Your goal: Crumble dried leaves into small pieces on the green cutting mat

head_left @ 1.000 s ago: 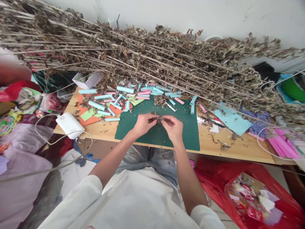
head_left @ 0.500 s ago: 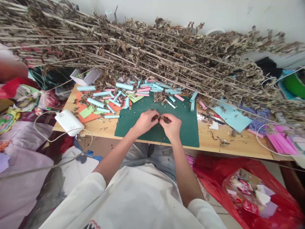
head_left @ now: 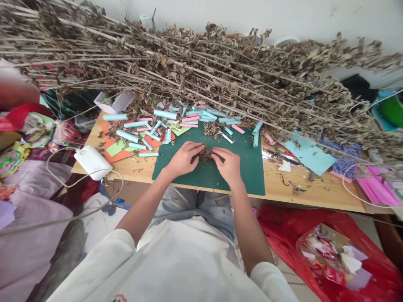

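Note:
My left hand (head_left: 181, 159) and my right hand (head_left: 228, 165) rest on a dark green cutting mat (head_left: 248, 176) on a wooden table (head_left: 317, 195). Their fingers lie flat and fairly stretched, pressed from both sides against a small heap of dried brown leaf crumbs (head_left: 205, 154) between them. Behind the mat lie several rolled paper tubes (head_left: 165, 114) in light blue and pink. A second little clump of dried leaves (head_left: 211, 128) sits near the mat's far edge.
A big pile of dried leafy stalks (head_left: 220, 71) spans the back of the table. A white device (head_left: 92, 162) with a cable sits at the left corner. Blue paper (head_left: 307, 156) and pink strips (head_left: 378, 188) lie right. A red bag (head_left: 330, 251) is on the floor.
Both hands were raised slightly and pinched on a bit of dried leaf between them. They have come down onto the mat with fingers flattened around the crumb heap.

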Motion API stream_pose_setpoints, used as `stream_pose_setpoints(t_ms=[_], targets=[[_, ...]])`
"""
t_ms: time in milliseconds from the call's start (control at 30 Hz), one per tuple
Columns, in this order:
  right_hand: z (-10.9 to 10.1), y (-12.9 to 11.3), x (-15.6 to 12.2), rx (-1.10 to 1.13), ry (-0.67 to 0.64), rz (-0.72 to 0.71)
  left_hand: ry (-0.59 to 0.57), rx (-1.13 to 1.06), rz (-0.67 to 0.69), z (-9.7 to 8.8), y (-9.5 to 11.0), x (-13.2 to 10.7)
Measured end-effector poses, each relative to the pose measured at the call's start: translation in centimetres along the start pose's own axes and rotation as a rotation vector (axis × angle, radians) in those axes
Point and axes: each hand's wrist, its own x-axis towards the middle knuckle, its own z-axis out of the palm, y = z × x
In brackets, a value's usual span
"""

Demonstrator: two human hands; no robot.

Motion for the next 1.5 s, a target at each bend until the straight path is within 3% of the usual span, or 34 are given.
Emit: stream_pose_setpoints(t_ms=[167, 333, 533, 700, 833, 933, 1067, 1200, 1333, 1500], targets=[[-0.1, 0.4, -0.1, 0.041, 0.051, 0.088, 0.0, -0.033, -0.052, -1.0, -1.3, -0.5], [0.6, 0.1, 1.0, -0.075, 0.073, 0.137, 0.038, 0.009, -0.183, -0.5, -1.2, -0.7], [1.3, -0.8, 3.0, -0.143, -0.077, 0.103, -0.012, -0.075, -0.155, 0.2, -0.2, 0.3], [0.7, -0.4, 4.2, -0.189, -0.178, 0.125, 0.018, -0.018, -0.229, -0.7, -1.3, 1.8], [1.1, -0.2, 4.9, -0.196, -0.334, -0.006, -0.135, -0.001, -0.128, -0.4, -1.9, 2.4], [1.6, -0.3, 4.9, -0.223, -0.357, -0.007, -0.215, 0.012, -0.076, 0.2, -2.0, 2.7], [1.2, -0.2, 4.4, -0.144, -0.289, 0.107, -0.202, 0.064, -0.154, 0.7, -2.4, 3.1], [-0.2, -0.2, 4.0, -0.072, -0.209, 0.076, -0.214, 0.083, -0.162, 0.4, -2.4, 3.2], [-0.5, -0.2, 4.2, -0.117, -0.223, 0.108, -0.217, 0.048, -0.123, -0.2, -1.6, 3.0], [0.7, -0.2, 4.8, -0.249, -0.267, 0.134, -0.264, 0.031, -0.019, -1.0, -0.9, 2.6]])
